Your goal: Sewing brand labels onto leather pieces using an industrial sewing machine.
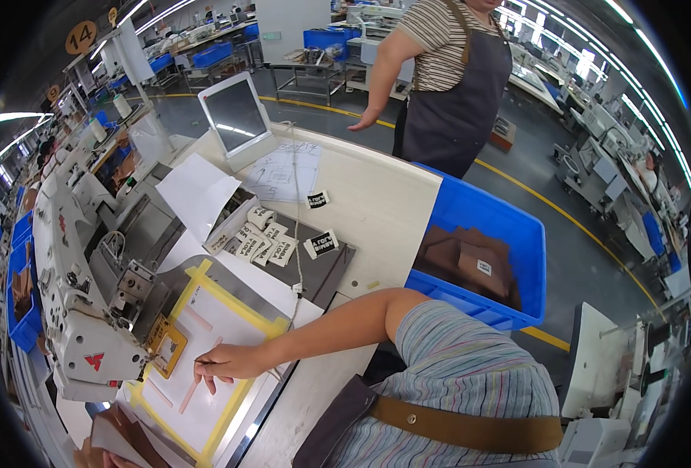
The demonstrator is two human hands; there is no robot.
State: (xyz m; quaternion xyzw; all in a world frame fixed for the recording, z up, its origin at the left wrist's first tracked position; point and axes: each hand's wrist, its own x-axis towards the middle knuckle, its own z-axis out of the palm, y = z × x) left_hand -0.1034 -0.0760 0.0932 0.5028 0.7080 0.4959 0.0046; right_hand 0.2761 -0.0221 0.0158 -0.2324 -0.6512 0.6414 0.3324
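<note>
My right hand (227, 365) reaches over a white sheet (219, 304) edged with yellow tape. Its fingers curl downward, close together, above a pale pink strip (188, 396); whether anything is pinched between them is hidden. Beside the fingertips stands the yellow-framed clamp (169, 348) of a white sewing machine (80, 343). Low at the left edge, my left hand (96, 455) is partly cut off by the dark rim. It grips brown flat pieces (131, 437), like leather or fabric, which lean over the sheet's near corner.
Several white-and-black labels (261, 238) lie in and around a tray beyond the sheet. A screen (236, 117) stands behind a paper drawing (287, 170). To the right, a blue crate (509, 226) holds brown pieces. Across the table stands a co-worker in a dark apron (458, 93).
</note>
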